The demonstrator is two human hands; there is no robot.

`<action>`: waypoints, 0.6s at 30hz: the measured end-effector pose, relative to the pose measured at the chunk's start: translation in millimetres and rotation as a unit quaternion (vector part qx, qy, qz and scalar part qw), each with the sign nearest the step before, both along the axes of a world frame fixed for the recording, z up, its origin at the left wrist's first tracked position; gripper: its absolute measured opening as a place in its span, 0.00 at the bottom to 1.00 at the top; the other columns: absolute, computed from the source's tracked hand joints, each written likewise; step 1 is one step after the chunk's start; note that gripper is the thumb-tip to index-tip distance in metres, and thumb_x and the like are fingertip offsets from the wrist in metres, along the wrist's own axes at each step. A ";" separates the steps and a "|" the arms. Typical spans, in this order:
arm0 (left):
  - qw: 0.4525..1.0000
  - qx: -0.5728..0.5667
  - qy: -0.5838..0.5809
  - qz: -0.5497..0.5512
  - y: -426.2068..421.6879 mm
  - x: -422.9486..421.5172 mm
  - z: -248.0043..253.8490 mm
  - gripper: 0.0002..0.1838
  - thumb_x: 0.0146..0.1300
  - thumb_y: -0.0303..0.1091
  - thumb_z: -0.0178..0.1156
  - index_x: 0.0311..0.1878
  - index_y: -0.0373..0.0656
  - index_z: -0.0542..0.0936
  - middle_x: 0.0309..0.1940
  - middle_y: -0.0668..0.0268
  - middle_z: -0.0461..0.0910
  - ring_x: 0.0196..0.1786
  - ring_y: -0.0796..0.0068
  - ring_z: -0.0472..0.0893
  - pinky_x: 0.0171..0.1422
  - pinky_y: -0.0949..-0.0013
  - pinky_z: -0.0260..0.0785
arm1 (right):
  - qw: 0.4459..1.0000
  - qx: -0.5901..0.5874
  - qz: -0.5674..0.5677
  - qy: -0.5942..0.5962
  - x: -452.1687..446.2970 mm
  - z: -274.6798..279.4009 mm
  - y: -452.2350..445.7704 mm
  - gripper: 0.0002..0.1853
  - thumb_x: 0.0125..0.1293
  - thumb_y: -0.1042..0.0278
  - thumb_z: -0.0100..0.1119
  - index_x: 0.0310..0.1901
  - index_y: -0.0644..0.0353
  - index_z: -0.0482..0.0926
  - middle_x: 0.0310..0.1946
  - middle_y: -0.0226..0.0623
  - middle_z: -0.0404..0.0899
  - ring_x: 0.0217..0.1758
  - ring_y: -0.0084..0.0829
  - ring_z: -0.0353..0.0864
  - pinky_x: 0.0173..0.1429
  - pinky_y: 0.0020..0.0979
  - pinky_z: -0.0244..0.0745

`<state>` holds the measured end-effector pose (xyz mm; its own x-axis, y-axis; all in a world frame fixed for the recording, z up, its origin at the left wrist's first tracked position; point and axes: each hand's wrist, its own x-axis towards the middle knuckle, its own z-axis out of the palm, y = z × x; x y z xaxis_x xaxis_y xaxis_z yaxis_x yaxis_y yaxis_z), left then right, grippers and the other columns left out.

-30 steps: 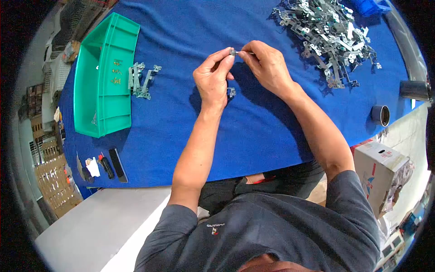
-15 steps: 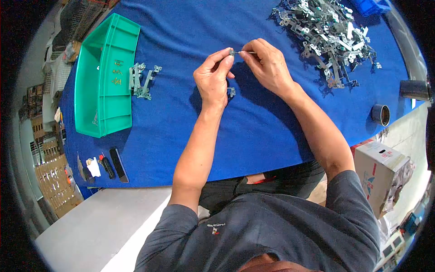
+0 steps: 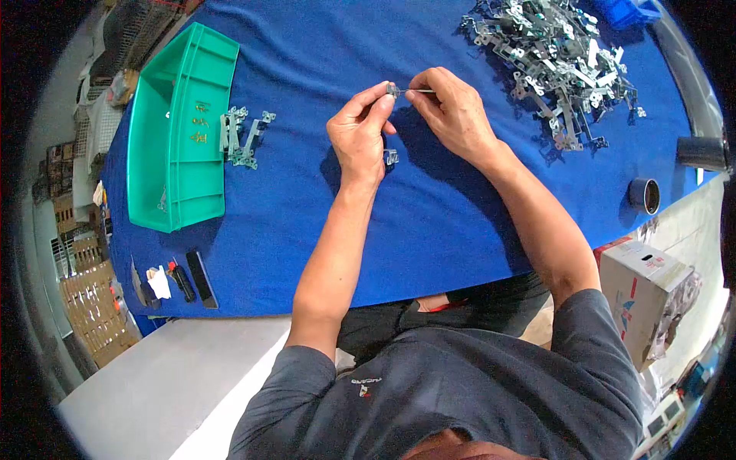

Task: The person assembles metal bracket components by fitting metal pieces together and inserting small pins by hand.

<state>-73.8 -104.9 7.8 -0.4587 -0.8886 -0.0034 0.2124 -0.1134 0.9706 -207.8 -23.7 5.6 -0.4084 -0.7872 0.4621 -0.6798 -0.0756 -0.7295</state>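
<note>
My left hand (image 3: 360, 134) pinches a small metal bracket (image 3: 392, 90) between thumb and fingertips; the bracket's lower end shows beneath the palm (image 3: 392, 157). A thin metal rod (image 3: 418, 91) is pinched in my right hand (image 3: 454, 111), its tip pointing left at the top of the bracket. Whether the tip touches the bracket is too small to tell. Both hands are above the blue cloth (image 3: 307, 222). Left of them, several metal brackets (image 3: 244, 138) lie beside a green bin (image 3: 176, 138).
A large heap of metal brackets (image 3: 560, 69) is at the upper right, near a blue tray (image 3: 629, 11). A dark cup (image 3: 644, 195) stands at the right edge. At the lower left lie a phone (image 3: 202, 279) and a red-and-black tool (image 3: 182, 281).
</note>
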 end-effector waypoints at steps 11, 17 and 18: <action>0.999 0.016 0.030 0.003 -1.2 -0.6 -2.4 0.11 0.63 0.20 0.65 0.48 0.33 0.86 0.40 0.62 0.87 0.33 0.83 0.81 0.30 0.80 0.74 | 0.999 -0.033 0.002 -0.012 -0.7 4.3 1.8 0.06 0.65 0.69 0.63 0.39 0.60 0.78 0.33 0.42 0.78 0.34 0.43 0.80 0.37 0.39 0.75; 1.000 0.003 0.013 -0.005 -0.4 -0.2 -2.6 0.11 0.63 0.20 0.66 0.48 0.34 0.86 0.39 0.63 0.86 0.32 0.83 0.80 0.30 0.80 0.74 | 0.999 -0.033 0.017 -0.007 -0.3 3.4 1.5 0.05 0.66 0.70 0.63 0.40 0.60 0.78 0.33 0.42 0.77 0.34 0.43 0.80 0.37 0.40 0.75; 1.000 0.002 0.006 -0.005 -0.5 -0.1 -2.8 0.11 0.63 0.20 0.66 0.48 0.34 0.86 0.38 0.63 0.86 0.32 0.84 0.80 0.30 0.80 0.74 | 0.999 -0.033 0.016 -0.007 -0.2 2.9 1.5 0.05 0.66 0.70 0.63 0.40 0.60 0.78 0.33 0.42 0.77 0.34 0.43 0.80 0.37 0.40 0.75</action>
<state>-73.9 -105.3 5.1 -0.4680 -0.8837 -0.0018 0.2234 -0.1203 0.9673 -208.0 -22.2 8.5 -0.3902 -0.7680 0.5079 -0.6654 -0.1460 -0.7320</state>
